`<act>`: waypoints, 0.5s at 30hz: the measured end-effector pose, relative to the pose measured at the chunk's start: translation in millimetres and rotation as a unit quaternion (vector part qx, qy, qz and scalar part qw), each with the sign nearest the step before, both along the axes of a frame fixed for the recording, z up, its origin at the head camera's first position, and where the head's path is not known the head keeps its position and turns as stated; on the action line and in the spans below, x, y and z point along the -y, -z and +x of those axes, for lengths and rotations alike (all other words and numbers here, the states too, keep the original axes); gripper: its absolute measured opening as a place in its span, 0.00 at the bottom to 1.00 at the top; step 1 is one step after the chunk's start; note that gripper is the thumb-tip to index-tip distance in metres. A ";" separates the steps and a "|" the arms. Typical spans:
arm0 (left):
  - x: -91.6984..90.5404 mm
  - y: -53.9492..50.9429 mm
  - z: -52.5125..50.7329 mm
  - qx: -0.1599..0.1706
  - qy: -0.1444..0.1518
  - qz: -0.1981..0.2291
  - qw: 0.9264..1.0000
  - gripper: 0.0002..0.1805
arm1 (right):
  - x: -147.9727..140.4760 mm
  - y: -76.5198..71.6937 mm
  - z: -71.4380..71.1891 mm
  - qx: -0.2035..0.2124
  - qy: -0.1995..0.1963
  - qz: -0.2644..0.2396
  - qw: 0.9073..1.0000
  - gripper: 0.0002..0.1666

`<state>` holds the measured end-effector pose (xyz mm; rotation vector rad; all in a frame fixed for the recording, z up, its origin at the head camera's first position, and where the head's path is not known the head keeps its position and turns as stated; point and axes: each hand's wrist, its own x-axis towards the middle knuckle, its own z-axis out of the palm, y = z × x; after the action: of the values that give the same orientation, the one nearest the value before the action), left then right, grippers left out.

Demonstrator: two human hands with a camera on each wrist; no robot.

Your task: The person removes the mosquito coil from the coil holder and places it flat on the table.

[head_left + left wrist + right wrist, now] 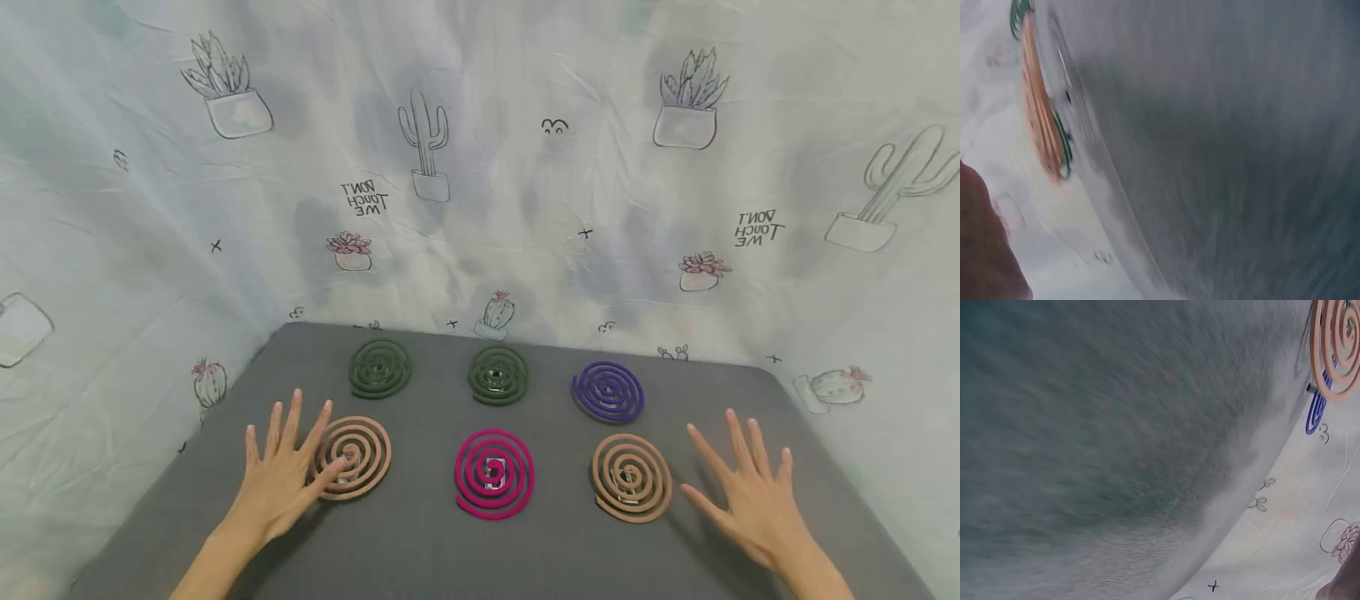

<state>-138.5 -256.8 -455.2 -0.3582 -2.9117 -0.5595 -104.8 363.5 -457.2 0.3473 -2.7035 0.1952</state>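
Observation:
My left hand (281, 483) is over the table's left side with fingers spread, holding nothing. Its thumb overlaps the left tan mosquito coil (388, 458) in the head view; contact cannot be made out. My right hand (761, 504) hovers with spread fingers just right of the other tan mosquito coil (668, 482), gripping nothing. Between the two tan coils lies a magenta mosquito coil (532, 473). Behind them are a dark green coil (380, 367) at left, another green coil (480, 387) in the middle and a purple coil (609, 390) at right.
Small metal stands show beneath several coils. A grey table surface (427, 550) carries them all. White cloth (510, 200) printed with cacti and lettering rises behind the table and along both sides.

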 end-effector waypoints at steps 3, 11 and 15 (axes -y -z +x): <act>-14.9 1.0 8.6 -0.001 0.014 0.011 1.000 0.48 | 0.7 4.3 9.1 -0.012 -0.014 -0.002 1.000 0.49; -71.3 12.0 28.3 -0.014 0.091 0.048 0.995 0.48 | -1.1 21.3 33.4 -0.033 -0.056 -0.016 0.998 0.47; -103.5 14.9 32.9 -0.030 0.146 0.063 0.987 0.46 | -2.7 30.7 40.6 -0.019 -0.087 -0.054 0.995 0.50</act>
<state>-105.5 -153.3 -470.1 -0.7783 -2.7654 -0.7538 -64.2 366.2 -488.0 0.5496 -2.6127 0.3804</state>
